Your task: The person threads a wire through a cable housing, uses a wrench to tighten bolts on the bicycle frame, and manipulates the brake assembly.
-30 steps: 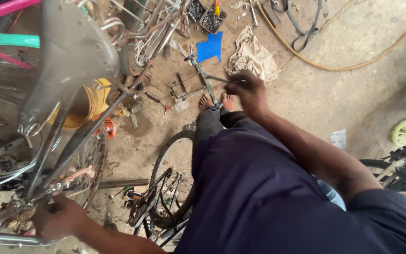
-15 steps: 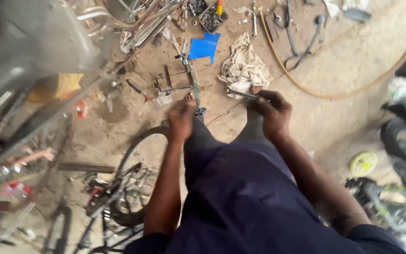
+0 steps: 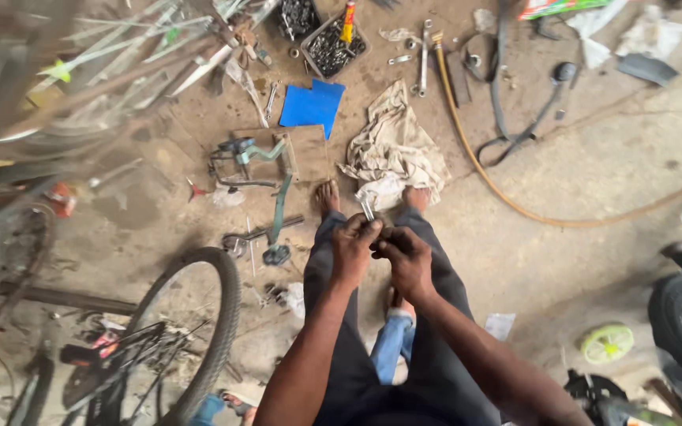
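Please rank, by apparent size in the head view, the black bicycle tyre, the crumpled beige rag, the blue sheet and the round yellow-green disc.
1. black bicycle tyre, though nearer the camera
2. crumpled beige rag
3. blue sheet
4. round yellow-green disc

Both hands — left hand, right hand — pinching small metal tool, rag beyond

Dusty concrete floor, stained darker toward top. Crumpled beige rag at centre, blue sheet just beside it. Tray of small metal parts above sheet. Yellow hose curves across right. Spanners near hose end. Bicycle wheel lower left.
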